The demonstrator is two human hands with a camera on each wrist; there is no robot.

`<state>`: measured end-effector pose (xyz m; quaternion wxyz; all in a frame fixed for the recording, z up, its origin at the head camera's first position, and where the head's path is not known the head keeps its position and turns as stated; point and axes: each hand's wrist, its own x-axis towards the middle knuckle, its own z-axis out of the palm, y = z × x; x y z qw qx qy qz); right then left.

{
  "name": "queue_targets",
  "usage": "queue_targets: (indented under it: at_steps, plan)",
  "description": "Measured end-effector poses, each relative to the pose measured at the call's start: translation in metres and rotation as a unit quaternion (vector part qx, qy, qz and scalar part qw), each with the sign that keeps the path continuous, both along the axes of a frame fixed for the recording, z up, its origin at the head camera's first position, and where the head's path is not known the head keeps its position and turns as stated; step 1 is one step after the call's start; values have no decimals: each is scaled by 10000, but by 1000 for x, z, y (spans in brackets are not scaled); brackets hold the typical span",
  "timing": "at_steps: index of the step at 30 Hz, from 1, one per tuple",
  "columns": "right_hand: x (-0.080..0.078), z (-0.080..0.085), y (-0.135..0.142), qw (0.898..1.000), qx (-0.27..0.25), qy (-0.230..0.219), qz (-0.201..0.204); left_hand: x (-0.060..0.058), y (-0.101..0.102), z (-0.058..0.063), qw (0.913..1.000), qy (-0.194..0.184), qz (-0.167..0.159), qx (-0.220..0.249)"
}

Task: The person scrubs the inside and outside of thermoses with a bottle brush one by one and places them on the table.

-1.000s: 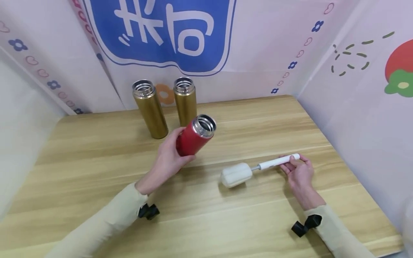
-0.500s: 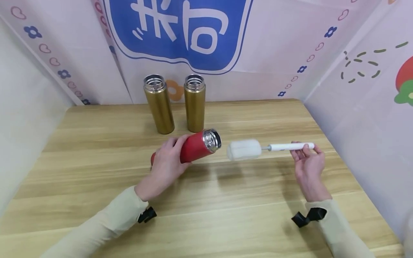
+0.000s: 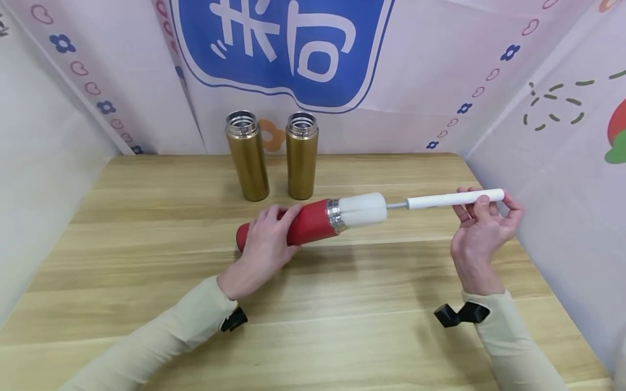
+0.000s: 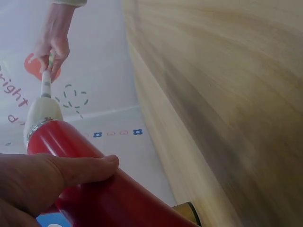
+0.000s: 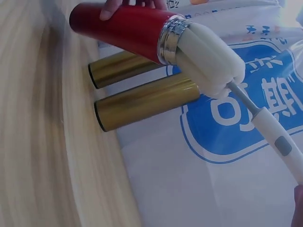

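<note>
My left hand [image 3: 268,247] grips a red thermos bottle [image 3: 313,222] round its body and holds it nearly lying down, mouth to the right. A white sponge bottle brush [image 3: 364,209] has the tip of its head at the steel mouth; in the right wrist view the sponge [image 5: 210,59] sits partly inside the neck. My right hand [image 3: 481,233] pinches the far end of the brush's white handle [image 3: 455,199] between thumb and fingers. The left wrist view shows the left thumb across the red bottle [image 4: 94,175]. How deep the sponge reaches is hidden.
Two gold bottles without lids, one left [image 3: 248,163] and one right [image 3: 301,160], stand upright at the back of the wooden table [image 3: 342,326]. Printed white sheets [image 3: 406,81] hang behind and at the sides.
The left hand has tipped the red bottle from tilted upright to nearly flat. The right hand has lifted the brush off the table area and brought its sponge to the bottle's mouth.
</note>
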<state>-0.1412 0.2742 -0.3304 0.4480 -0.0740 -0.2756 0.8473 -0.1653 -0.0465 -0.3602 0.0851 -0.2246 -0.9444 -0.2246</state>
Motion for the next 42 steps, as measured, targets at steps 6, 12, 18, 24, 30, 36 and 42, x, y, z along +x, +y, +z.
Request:
queue_targets:
  at_steps: [6,12,18,24,30,36,42]
  plan:
    - [1,4,-7,9991,310,277,-113,0,7,5,9998,119,-124,-64]
    - [-2,-2,-24,9984,532,178,57,1,13,4,9992,188,-181,-290]
    - [-7,-8,-43,9978,628,119,168,1,23,5,9991,105,-69,-393]
    - [-8,-20,-69,9945,826,-251,598,6,36,8,9984,339,-250,-386]
    - [-8,-27,-85,9913,1048,-233,755,6,46,10,9980,387,-244,-428]
    - [-9,-29,-84,9904,1129,-388,702,6,48,10,9981,318,-352,-390]
    - [-8,-23,-62,9949,817,-296,502,3,35,8,9991,-7,-281,-307]
